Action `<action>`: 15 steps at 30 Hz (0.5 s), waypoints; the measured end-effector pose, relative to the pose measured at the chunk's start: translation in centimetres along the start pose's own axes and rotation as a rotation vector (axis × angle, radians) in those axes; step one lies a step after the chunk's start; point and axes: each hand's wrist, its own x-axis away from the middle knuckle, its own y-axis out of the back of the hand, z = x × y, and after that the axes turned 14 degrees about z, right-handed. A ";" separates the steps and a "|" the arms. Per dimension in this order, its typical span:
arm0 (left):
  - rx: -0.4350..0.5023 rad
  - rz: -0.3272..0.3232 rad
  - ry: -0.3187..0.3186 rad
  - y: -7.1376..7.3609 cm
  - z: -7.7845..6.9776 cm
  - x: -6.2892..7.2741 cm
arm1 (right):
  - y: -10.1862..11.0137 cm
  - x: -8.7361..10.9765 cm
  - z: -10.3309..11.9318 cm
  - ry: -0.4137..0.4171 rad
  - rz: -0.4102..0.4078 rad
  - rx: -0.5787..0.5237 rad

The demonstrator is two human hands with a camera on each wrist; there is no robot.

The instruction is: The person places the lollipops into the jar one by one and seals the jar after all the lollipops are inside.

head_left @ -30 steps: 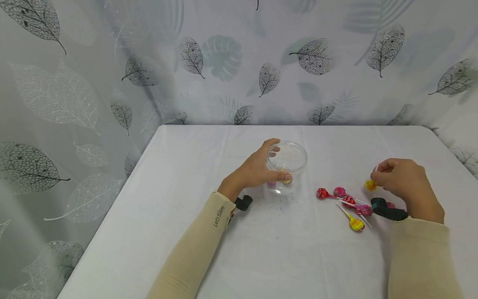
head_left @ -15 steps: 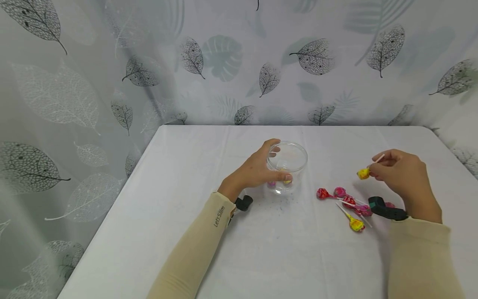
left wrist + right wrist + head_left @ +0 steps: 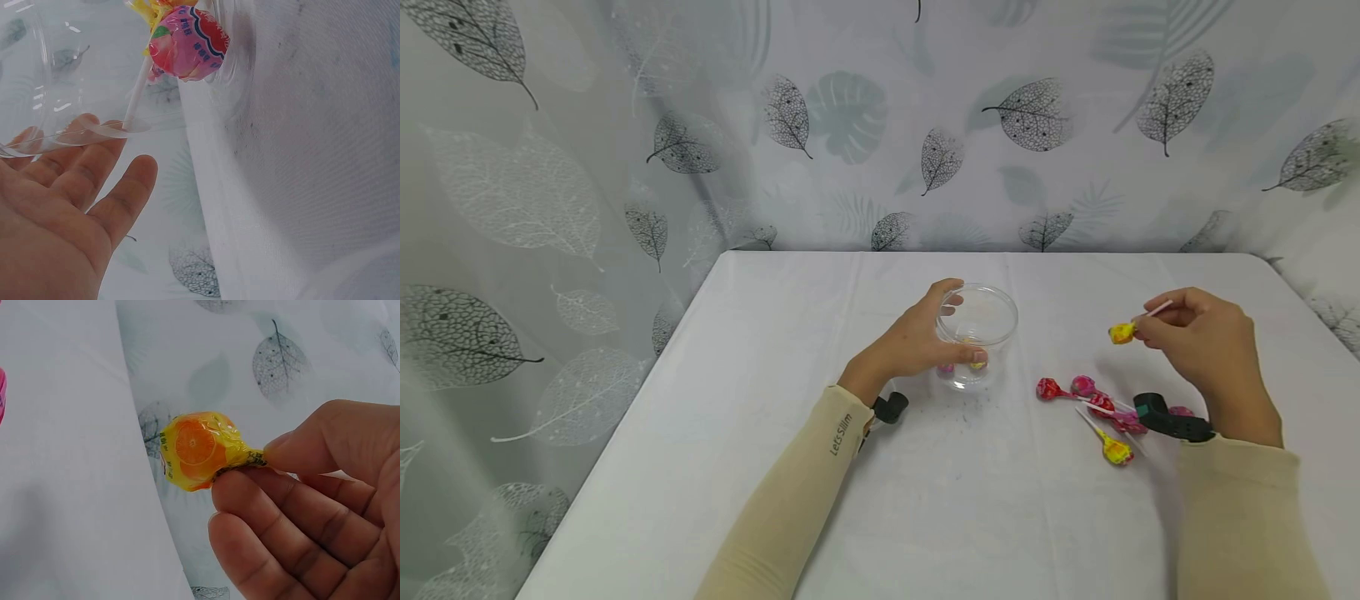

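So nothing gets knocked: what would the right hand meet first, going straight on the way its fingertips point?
Probably the clear container, left of the right hand in the head view; relative height is unclear.

Can read "Let's Slim" in dark slanted letters on the beige left sleeve (image 3: 786, 500), near the cuff and running along the forearm; can see small dark characters on the yellow wrapper (image 3: 199, 450), beside the printed orange slice and again at the twisted neck, but cannot make them out; can spot dark blue lettering on the pink wrapper (image 3: 187, 47), plus pale marks on its red patch, likewise too blurred and turned to read
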 end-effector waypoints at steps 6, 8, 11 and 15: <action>0.000 0.000 -0.001 0.0 0.0 0.0 | -0.2 0.0 0.4 0.036 -0.024 -0.007; 0.000 0.000 -0.001 0.0 0.0 0.0 | -0.3 0.0 0.6 0.044 -0.033 -0.002; -0.002 -0.001 -0.001 0.0 0.0 0.0 | -0.4 0.0 0.8 0.062 -0.057 0.006; -0.005 -0.003 -0.002 0.0 0.1 0.0 | -0.4 0.1 1.1 0.092 -0.080 0.012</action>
